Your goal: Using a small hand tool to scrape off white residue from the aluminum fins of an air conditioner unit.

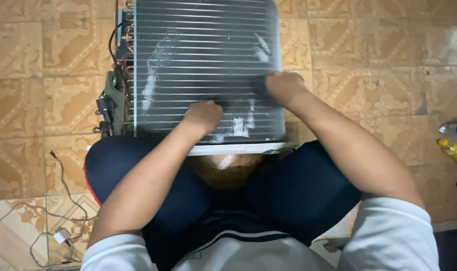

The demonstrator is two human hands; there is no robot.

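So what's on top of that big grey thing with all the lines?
Both hands rest on the finned coil: the left hand near its front edge, the right hand by its right side. White smears mark it too. Whatever lies beneath the hands is covered.

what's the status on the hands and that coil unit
Both hands on the finned coil: left hand fisted low centre, right hand at right edge. Nothing visibly held. Cables on floor, left.

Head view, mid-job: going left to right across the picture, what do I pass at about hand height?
Tiled floor → copper tubing and wires at the coil's end → finned condenser coil → left hand → right hand → yellow bottle.
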